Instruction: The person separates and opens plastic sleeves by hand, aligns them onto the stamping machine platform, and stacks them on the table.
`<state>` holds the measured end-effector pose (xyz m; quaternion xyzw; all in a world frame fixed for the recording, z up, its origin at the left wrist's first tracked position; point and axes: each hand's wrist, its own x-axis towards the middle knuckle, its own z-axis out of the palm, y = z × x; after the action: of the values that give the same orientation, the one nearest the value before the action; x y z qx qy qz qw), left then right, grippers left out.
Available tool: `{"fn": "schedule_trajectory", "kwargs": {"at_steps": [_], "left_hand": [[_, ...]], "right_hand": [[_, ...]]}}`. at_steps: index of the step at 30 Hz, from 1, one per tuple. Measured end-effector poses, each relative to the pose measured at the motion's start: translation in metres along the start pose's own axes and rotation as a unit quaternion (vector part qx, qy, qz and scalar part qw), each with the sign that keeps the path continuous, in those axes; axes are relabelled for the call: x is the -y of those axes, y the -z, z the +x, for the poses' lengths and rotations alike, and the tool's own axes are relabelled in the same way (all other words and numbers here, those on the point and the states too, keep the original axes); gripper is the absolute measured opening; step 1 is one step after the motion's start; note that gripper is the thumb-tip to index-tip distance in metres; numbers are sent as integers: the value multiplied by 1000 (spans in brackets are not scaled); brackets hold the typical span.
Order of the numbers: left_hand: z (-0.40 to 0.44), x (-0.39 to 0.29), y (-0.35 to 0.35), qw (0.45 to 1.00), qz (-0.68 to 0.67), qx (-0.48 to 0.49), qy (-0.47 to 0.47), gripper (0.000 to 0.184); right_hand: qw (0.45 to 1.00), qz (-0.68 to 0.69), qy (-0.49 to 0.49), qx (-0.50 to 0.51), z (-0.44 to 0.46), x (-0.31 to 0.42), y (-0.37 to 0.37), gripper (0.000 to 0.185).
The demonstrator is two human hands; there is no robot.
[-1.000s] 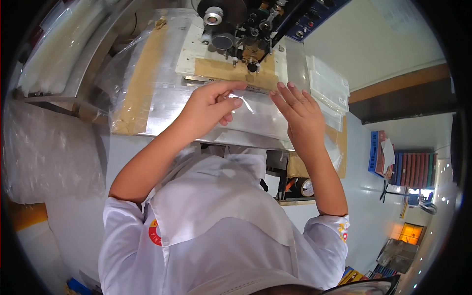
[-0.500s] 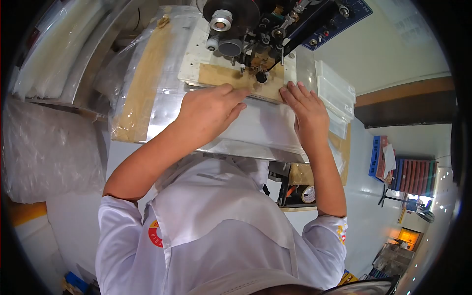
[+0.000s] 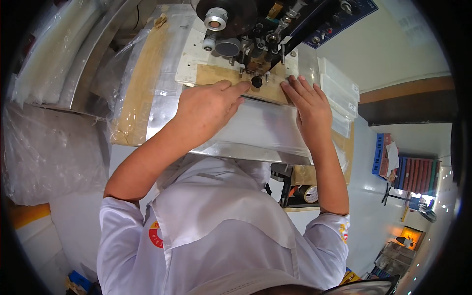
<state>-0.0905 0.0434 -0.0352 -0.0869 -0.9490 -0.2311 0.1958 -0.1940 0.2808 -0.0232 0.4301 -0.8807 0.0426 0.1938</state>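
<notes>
At the front edge of the machine's tan-taped plate (image 3: 211,73) is my left hand (image 3: 206,108), index finger pointing right and thumb drawn in close beneath it. Whatever lies between those fingers is too hidden to make out. My right hand (image 3: 313,105) rests palm down at the plate's right front corner, fingers stretched out and slightly apart. Above the plate stands the machine's black and metal head with a dark round knob (image 3: 256,81). Clear plastic sheets or bags (image 3: 265,123) lie just below the plate, between my forearms.
A large dark reel (image 3: 228,19) sits on the machine, beside a blue control panel (image 3: 339,24). Stacked clear plastic packs (image 3: 339,91) lie to the right. A metal trough (image 3: 83,73) with plastic is at left. Below the table is a tape roll (image 3: 310,193).
My left thumb has drawn nearer the index finger. My right hand stays at the plate's corner, its fingers slightly shifted. The whole view has moved a little.
</notes>
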Motion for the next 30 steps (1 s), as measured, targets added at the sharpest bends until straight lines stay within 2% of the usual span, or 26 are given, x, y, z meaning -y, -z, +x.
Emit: {"fn": "schedule_trajectory", "kwargs": {"at_steps": [3,6,8,9,11,12,13,14,17,20,21,22,25,28,30], "left_hand": [[-6,-1,2,1000,-7,-4,-5,38],[-24,-21,30,979,-155,112,69,49],[-40,-32,27,938,-312,115,97,58],[-44,-42,22,904,-394,134,100,63],[-43,-62,11,869,-478,52,115,70],[-41,-65,16,862,-497,53,79,69],[-41,-65,8,854,-517,4,67,68],[-43,-66,1,844,-529,-55,61,66],[-38,-69,-5,808,-575,-96,89,58],[-35,-72,6,816,-562,-39,129,46],[-34,-71,6,789,-598,-14,140,39],[-35,-71,6,793,-593,-9,140,40],[-31,-77,4,802,-585,26,120,39],[-32,-79,3,824,-553,66,108,38],[-31,-80,4,823,-552,76,108,37]], "right_hand": [[1000,8,-3,-1,-4,3,6,54],[999,31,-19,-5,-15,25,31,55],[996,64,-51,-35,-29,41,45,56],[988,137,-68,-33,-34,57,52,57],[960,259,-97,-44,-42,93,66,57],[956,276,-94,-16,-47,109,54,53],[951,284,-81,-95,-55,122,54,51],[950,285,-96,-87,-63,126,55,53],[940,328,-80,-55,-68,127,61,62],[869,461,-156,-84,-82,106,67,61],[829,501,-213,-131,-81,97,55,56],[782,533,-271,-178,-76,88,46,51],[550,764,-316,-117,-75,76,44,45],[512,793,-310,-112,-78,77,41,36],[510,788,-325,-117,-79,75,39,32]]}}
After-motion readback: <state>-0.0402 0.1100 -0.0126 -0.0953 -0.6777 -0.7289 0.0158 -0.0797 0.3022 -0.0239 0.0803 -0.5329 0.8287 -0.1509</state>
